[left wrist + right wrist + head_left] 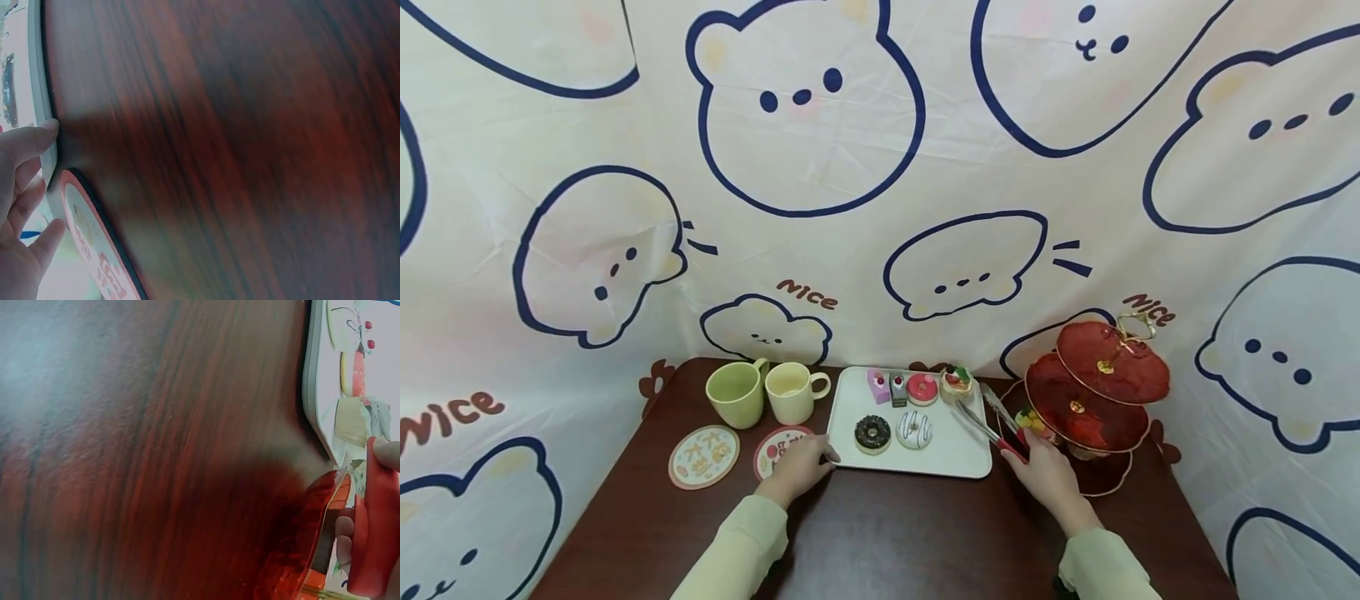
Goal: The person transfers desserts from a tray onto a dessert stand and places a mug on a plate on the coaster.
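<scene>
My left hand (801, 467) is at the near left corner of the white tray (925, 465), its thumb on the front rim and other fingers round the corner. On the tray are a dark doughnut (872, 434), a white striped doughnut (914, 431), a pink doughnut (922, 388), two small cake slices and a fruit-topped tart (957, 381). My right hand (1051, 475) grips metal tongs (976, 421) by their red handles (379, 525). The tongs' arms are spread, with their tips right by the tart at the tray's back right corner.
A three-tier red stand (1086, 421) with gold rims is close beside my right hand; some toy food (1033, 421) shows on it. Back left are a green mug (735, 396) and a cream mug (792, 396). Two round coasters lie before them, one (703, 457) further left, one (769, 454) by my left hand.
</scene>
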The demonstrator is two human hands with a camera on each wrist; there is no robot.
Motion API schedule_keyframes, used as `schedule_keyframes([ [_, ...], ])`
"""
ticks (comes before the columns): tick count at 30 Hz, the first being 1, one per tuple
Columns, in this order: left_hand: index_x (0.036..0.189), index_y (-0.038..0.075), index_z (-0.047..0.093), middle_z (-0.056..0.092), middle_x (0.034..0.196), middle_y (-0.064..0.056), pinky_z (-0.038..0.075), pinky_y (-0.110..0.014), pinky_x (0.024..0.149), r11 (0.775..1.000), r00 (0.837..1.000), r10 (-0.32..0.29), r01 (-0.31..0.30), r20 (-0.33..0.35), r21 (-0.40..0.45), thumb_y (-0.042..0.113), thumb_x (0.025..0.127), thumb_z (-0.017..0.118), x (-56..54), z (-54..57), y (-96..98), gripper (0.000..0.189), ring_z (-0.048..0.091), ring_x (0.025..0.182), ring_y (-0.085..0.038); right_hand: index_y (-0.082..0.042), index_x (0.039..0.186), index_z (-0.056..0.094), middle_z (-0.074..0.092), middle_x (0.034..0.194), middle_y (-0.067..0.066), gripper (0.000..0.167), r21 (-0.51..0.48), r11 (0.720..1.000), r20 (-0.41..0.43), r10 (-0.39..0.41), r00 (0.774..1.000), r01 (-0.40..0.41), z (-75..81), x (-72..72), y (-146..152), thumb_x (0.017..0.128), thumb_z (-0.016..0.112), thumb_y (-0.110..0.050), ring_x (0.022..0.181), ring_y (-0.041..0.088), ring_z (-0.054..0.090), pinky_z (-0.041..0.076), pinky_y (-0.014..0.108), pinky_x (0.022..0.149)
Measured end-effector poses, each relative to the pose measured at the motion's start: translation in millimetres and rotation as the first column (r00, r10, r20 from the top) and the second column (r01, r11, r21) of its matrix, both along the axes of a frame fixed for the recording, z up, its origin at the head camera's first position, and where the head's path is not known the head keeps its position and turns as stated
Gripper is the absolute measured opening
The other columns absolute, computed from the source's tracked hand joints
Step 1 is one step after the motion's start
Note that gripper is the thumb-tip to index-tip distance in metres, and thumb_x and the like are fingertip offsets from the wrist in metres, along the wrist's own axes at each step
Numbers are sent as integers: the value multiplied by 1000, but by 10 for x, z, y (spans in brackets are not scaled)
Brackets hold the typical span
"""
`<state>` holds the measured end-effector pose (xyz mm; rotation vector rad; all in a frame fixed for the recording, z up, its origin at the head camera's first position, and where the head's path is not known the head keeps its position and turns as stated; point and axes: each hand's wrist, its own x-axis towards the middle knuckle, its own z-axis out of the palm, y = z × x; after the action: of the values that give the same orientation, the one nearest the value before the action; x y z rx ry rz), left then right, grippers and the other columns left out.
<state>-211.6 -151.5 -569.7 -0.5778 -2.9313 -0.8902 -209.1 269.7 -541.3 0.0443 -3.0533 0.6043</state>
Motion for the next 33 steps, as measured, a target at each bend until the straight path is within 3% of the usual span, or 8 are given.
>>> schedule_keyframes([
  [9,89,3,78,74,101,-17,54,-53,91,1000,999,-29,28,-29,-6,-4,83,79,-15,-14,-22,9,68,99,-36,15,142,48,54,137,37,69,41,999,24,8,1000,-9,15,-157,-117,97,70,-33,121,52,57,47,64,99],
  [16,86,2,78,70,113,-28,52,-55,96,1000,998,-29,28,-61,-12,-5,81,79,-11,-41,-25,9,67,108,-42,15,142,48,55,137,35,70,63,997,11,36,999,-37,33,-271,-191,97,71,-34,122,49,57,49,64,96],
  [21,86,2,79,69,115,-30,51,-56,97,1000,998,-26,25,-58,-10,-6,80,79,-18,-59,-26,10,66,111,-43,14,141,50,58,133,35,69,65,997,11,34,999,-35,24,-337,-242,96,71,-34,116,48,60,52,63,91],
  [33,87,2,78,72,109,-24,52,-55,94,1000,999,-23,23,-44,1,-6,81,80,13,4,-11,10,68,104,-39,11,140,54,61,129,33,63,81,996,-5,36,999,-35,36,-300,-245,97,71,-32,112,48,62,54,62,86],
])
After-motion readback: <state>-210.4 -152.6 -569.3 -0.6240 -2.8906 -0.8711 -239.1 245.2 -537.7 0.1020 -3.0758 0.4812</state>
